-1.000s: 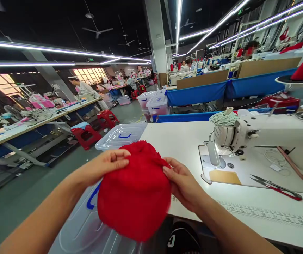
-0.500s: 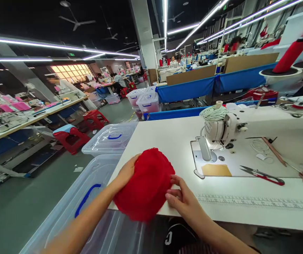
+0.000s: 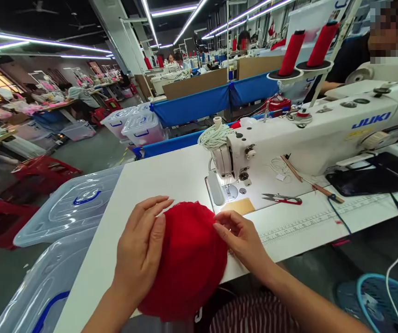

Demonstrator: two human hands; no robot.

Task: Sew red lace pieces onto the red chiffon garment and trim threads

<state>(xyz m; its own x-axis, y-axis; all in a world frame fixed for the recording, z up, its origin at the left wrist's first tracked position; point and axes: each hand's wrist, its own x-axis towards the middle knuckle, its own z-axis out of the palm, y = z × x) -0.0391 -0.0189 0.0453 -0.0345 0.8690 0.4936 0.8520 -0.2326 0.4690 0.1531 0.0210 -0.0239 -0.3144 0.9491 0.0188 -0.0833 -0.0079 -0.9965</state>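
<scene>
Single head-worn camera is looking forward and down, close over the table point(image 3: 171, 175) edge, facing the sewing machine point(image 3: 310, 129); factory floor is receding behind.

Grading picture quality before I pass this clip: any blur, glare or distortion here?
Head view: wide-angle bowing of the table and light strips; red fabric, left hand and right hand sharp; red stools at the left edge smeared; lamp glare on the sewing machine bed.

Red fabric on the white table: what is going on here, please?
A person handles the red fabric at the near edge of the white table. The left hand lies flat on it; the right hand pinches its right edge. The sewing machine stands behind, with thread snips beside it.
</scene>
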